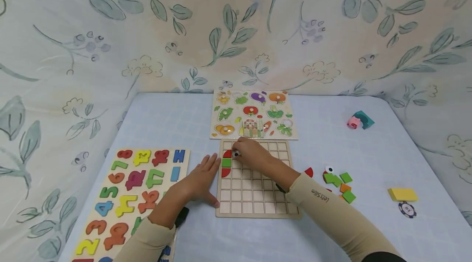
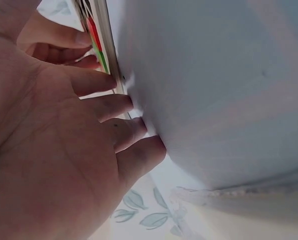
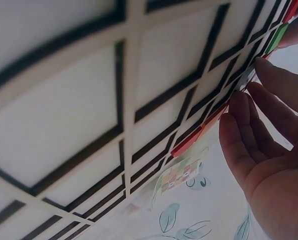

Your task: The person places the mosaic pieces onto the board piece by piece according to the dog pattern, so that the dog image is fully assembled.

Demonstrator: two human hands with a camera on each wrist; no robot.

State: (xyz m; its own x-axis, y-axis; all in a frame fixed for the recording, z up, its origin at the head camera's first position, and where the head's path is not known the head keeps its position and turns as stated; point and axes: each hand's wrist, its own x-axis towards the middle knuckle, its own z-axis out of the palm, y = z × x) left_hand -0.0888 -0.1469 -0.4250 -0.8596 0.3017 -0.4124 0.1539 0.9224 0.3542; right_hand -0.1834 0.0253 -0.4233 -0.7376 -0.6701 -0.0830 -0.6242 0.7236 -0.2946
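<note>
The wooden grid board [image 1: 258, 196] lies in the middle of the table. My right hand [image 1: 254, 156] reaches over its upper left cells, pinching a small white tile with a black spot [image 1: 236, 154] between thumb and fingers. Just left of that tile, a red piece [image 1: 227, 154], a green square [image 1: 226, 163] and another red piece [image 1: 225, 172] fill cells down the left column. My left hand [image 1: 200, 180] rests along the board's left edge, fingers extended and thumb near the lower corner. In the right wrist view, more red and orange pieces [image 3: 186, 142] sit along the far row.
Behind the grid is a vegetable puzzle board [image 1: 254, 100] with a small patterned card [image 1: 253, 128] at its front. A number-and-letter board [image 1: 125, 213] lies left. Loose green squares [image 1: 346, 177] and other pieces are scattered right, near a yellow block [image 1: 402, 194], a chip [image 1: 407, 209] and a pink figurine [image 1: 354, 122].
</note>
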